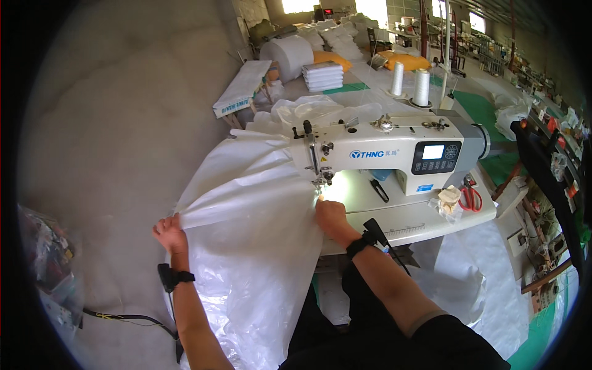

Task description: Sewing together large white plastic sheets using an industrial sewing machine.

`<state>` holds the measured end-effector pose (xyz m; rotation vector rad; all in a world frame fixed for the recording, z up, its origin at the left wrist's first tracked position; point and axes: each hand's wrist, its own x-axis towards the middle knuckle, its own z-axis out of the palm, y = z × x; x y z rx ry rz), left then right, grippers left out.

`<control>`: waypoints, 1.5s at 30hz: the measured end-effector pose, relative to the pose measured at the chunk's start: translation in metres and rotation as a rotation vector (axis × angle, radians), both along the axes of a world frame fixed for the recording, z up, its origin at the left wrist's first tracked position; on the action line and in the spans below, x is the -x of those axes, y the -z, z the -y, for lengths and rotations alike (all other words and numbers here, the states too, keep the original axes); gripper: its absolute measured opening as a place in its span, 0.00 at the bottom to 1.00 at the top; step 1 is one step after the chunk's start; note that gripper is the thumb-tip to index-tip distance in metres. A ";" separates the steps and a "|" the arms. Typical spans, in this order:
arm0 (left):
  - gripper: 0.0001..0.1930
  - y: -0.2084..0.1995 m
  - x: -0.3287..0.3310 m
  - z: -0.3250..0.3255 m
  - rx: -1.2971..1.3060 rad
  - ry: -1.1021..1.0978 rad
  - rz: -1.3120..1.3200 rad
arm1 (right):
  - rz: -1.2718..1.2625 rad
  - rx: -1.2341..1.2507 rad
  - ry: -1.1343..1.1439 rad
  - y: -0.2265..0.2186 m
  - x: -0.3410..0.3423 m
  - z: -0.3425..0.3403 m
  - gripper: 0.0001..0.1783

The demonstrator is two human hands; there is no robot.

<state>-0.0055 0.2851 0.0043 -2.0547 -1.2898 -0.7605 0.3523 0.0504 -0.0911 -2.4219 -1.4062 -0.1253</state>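
White sheet (246, 265): hangs L of the sewing machine (364, 148), upper R edge at the needle area (318, 184), lower part draped off the surface (394, 217).

L hand (170, 235): fingers curled on sheet's L edge, w/ folds running from there toward the machine. Poss. fault: uneven pull, causing puckers or a skewed seam.

R hand (333, 219): fingers bent, tips just beside needle area; can't tell if it pinches the sheet. Main hazard: needle strike, if fingertips go too far in. Sheet weight may also drag the edge off line.

R wrist strap (364, 242) w/ cable (399, 261): cable could snag at surface edge.

Snips (379, 191) & red-handled scissors (472, 198) on surface: could catch sheet if it slides R.

Thread spools (422, 88) behind machine: poss. tangle, if feed jams.
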 end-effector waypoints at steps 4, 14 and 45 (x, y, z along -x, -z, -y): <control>0.19 -0.096 0.030 0.064 -0.274 0.226 -0.007 | 0.008 -0.091 0.061 0.006 0.000 0.004 0.17; 0.10 -0.036 0.037 0.309 1.452 0.784 -0.695 | -1.779 -0.166 -0.029 0.004 0.091 0.125 0.22; 0.32 0.057 -0.150 0.043 0.877 0.388 -0.250 | -1.486 0.147 -0.824 0.065 0.178 0.028 0.23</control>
